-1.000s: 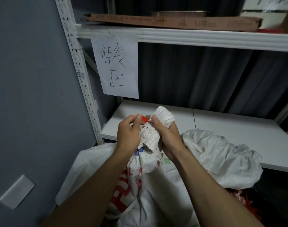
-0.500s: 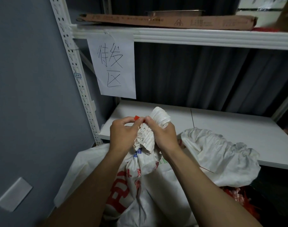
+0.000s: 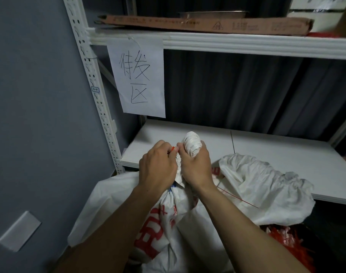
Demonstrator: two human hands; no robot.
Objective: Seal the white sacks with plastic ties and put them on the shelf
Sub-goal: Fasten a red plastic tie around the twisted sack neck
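Note:
A white woven sack with red print stands in front of me, its neck bunched into a tight twist. My right hand is clenched around that neck. My left hand pinches the end of a thin red plastic tie right beside the neck. The tie's long tail trails out to the right below my right wrist. A second white sack lies slumped with its mouth open against the front edge of the white shelf board.
A perforated white shelf post rises at the left beside a grey wall. A paper sign hangs from the upper shelf, which carries a flat brown carton. Red plastic strips lie low at the right.
The neck of the sack is twisted tighter and stands more upright. My left hand has closed in on the tie next to my right hand. The view has shifted slightly.

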